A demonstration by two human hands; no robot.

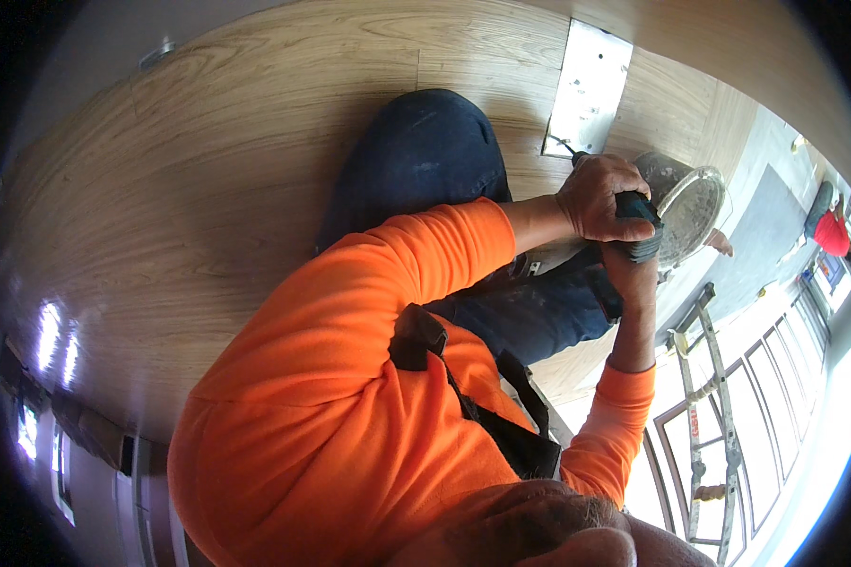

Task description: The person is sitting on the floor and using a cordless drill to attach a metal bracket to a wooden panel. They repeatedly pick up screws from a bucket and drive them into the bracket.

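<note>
Both my hands are closed around a dark hand-held power tool [640, 225] with a ribbed body. A thin bit at its front end points toward the lower end of a pale metal plate [588, 85] with several holes, lying against the wood-grain surface. Whether the bit touches the plate cannot be made out. My left hand [603, 197] wraps over the front part of the tool, with the thumb along its side. From beneath, my right hand [626, 266] grips the other end; its fingers are mostly hidden. My knee in dark trousers [435, 142] is bent left of the plate.
A mortar-stained bucket [695, 215] stands close right of my hands. Beyond it is a stepladder [709, 406] beside large bright windows. A person in red [830, 232] is far off at the right. Wood-grain boards [208, 189] stretch across the left.
</note>
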